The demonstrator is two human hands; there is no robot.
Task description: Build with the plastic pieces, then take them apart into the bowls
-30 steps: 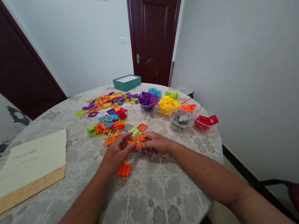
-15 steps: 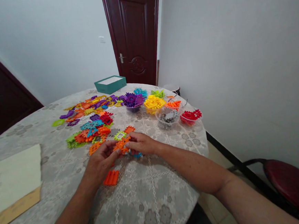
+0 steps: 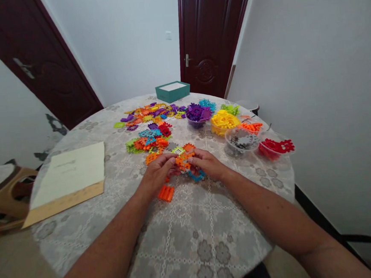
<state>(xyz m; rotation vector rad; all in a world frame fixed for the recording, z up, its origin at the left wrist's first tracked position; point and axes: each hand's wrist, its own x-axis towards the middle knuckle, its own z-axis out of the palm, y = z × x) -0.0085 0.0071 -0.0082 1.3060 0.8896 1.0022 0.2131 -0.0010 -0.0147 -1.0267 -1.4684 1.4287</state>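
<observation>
Two bare forearms reach in from the bottom edge and meet near the middle of a round surface (image 3: pixel 193 241) covered with a pale patterned cloth. The left hand (image 3: pixel 158 173) and the right hand (image 3: pixel 208 165) face each other, and each pinches one side of an orange toothed assembly (image 3: pixel 184 161) with its fingertips. The assembly looks like flat plastic pieces with notched edges slotted together, held just above the cloth. Fingers cover its sides, so the number of joined pieces cannot be made out.

A blue piece (image 3: pixel 197 175) shows partly from under the right hand. A ribbed orange block (image 3: pixel 166 193) lies just beside the left wrist. To the left lies a cream sheet on a brown board (image 3: pixel 69 174).

Beyond the hands lie a mixed heap of coloured pieces (image 3: pixel 148 139) and a second heap (image 3: pixel 151 112). To the right stand clear bowls of purple pieces (image 3: pixel 198 113), yellow pieces (image 3: pixel 224 122), grey pieces (image 3: pixel 241 141) and red pieces (image 3: pixel 274 147). A teal box (image 3: pixel 172 91) sits at the far rim.
</observation>
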